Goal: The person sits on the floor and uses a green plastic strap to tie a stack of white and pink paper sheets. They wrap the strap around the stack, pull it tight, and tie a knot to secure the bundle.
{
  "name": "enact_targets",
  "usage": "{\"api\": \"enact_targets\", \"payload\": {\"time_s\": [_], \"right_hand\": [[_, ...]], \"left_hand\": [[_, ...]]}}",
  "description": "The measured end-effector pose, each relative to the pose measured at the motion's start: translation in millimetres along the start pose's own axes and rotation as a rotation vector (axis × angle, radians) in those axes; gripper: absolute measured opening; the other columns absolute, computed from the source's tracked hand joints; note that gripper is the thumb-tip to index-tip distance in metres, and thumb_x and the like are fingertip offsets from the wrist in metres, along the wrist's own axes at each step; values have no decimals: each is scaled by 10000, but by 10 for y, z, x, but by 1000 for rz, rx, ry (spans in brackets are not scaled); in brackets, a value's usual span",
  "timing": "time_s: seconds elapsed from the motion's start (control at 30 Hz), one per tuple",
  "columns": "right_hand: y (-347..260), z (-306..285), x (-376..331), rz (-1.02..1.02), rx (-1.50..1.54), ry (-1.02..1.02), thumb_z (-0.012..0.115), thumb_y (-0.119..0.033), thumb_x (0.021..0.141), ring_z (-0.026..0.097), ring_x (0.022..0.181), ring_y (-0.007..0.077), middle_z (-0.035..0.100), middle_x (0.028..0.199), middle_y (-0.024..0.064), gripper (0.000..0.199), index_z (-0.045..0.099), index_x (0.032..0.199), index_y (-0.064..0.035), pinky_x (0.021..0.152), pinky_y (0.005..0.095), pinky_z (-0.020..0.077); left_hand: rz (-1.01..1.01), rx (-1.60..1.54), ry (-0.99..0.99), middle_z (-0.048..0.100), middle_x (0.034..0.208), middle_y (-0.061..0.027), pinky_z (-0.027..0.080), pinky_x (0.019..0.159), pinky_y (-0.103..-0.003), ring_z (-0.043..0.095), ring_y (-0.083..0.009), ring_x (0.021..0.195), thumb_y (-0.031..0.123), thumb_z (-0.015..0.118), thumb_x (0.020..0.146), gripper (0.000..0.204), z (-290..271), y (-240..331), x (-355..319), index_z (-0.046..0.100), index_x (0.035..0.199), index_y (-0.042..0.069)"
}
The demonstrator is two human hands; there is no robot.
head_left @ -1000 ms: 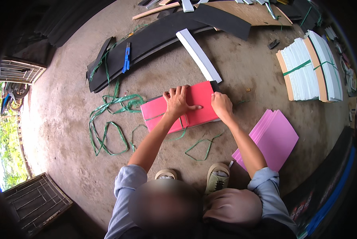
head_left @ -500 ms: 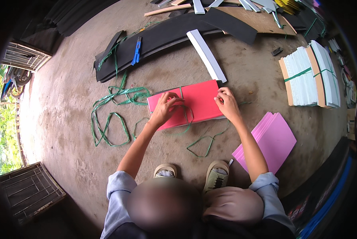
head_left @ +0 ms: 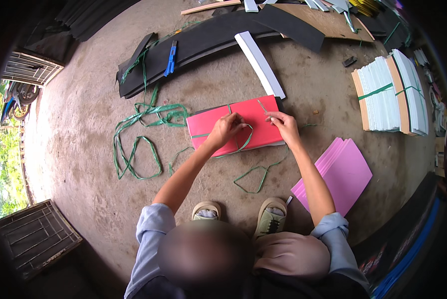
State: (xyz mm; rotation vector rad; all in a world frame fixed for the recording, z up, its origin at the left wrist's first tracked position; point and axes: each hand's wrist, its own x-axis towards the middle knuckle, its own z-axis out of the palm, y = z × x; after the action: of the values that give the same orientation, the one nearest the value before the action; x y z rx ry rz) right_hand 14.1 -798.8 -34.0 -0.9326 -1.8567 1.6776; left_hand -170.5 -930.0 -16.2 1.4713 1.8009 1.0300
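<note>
A flat stack of sheets with a red top [head_left: 256, 106] lies on the floor in front of me, with green plastic string [head_left: 201, 135] running across it lengthwise and crosswise. Above its middle, my left hand [head_left: 224, 130] pinches the string, and a loop of it hangs from the fingertips over the near edge. My right hand [head_left: 284, 124] is over the right part of the stack, thumb and forefinger closed on a string end that sticks up past them. Whether the two held pieces join is hidden by the fingers.
Pink sheets [head_left: 340, 174] lie at right, beyond them a tied white bundle [head_left: 380, 94]. Tangled green string [head_left: 129, 139] lies left. Behind are long black sheets [head_left: 208, 42] with a blue cutter [head_left: 171, 59] on top, and a white strip [head_left: 261, 65]. My shoes [head_left: 271, 219] are near.
My left hand has moved a little right and now lifts a loop of string. The right hand has moved slightly inward, with a string end now showing at its fingertips.
</note>
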Motion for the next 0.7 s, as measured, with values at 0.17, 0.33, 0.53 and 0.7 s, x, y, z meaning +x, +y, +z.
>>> {"api": "enact_targets", "payload": {"time_s": [0.17,0.33,0.53,0.7], "right_hand": [[-21,164,35,117,-42,172,568,13,778,633,719,128,661,820,78,170,559,947,-10,635,232,470],[-42,319,28,96,-89,282,623,-46,756,634,701,143,655,757,92,53,622,790,-6,632,259,476],[8,423,3,51,-245,378,646,-105,738,603,710,189,646,752,62,94,625,799,-37,671,315,465],[21,429,-28,-21,-334,374,651,-110,730,577,717,201,634,742,45,76,631,788,-66,681,333,458]], "left_hand": [[-124,2,42,613,762,-92,444,592,-331,566,-222,657,165,628,765,153,135,81,139,580,845,43],[2,34,146,634,773,-78,449,578,-323,590,-213,647,185,633,760,154,265,50,151,600,835,55],[36,96,228,642,713,-79,459,586,-279,612,-208,622,154,688,707,193,302,153,141,591,844,59],[-212,-229,336,656,742,-72,477,605,-260,625,-156,649,165,705,701,225,330,227,194,621,877,50]]}}
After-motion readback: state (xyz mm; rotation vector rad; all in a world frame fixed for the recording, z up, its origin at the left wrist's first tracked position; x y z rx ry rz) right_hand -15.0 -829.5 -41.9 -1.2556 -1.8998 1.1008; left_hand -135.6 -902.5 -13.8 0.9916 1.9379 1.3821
